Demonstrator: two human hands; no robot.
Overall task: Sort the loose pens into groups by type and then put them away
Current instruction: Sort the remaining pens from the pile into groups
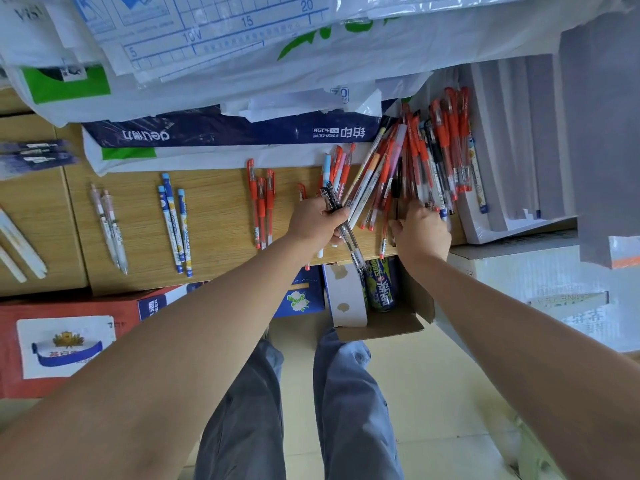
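- Loose pens (415,161): a mixed heap, mostly red-capped, lies at the right end of the table (214,216) and leans against a stack of white paper (502,150). The long axes fan out, most of them running from near to far.
- Handling (judgement): each pen is light and stiff, with a smooth round plastic barrel, so it is likely to roll or slip from a loose bundle. Take hold at mid-barrel or on the grip sleeve, not at the tip or clip.
- Dark pens (331,200): the left hand (317,220) holds a small bundle with its fingers (337,218) curled round the barrels. The bundle lies diagonally, clip ends far and left, tips near and right, past the table edge.
- Right hand (420,233): it reaches into the near edge of the heap. Its fingertips are hidden among the pens and blurred, so I cannot tell whether they pinch anything.
- Sorted groups: red pens (261,202), blue-capped pens (175,223) and pale pink pens (110,226) lie in separate parallel sets, caps at the far end.
- Surroundings: a blue paper package (235,129) lies behind the groups. An open cardboard box (398,323) sits below the table edge.
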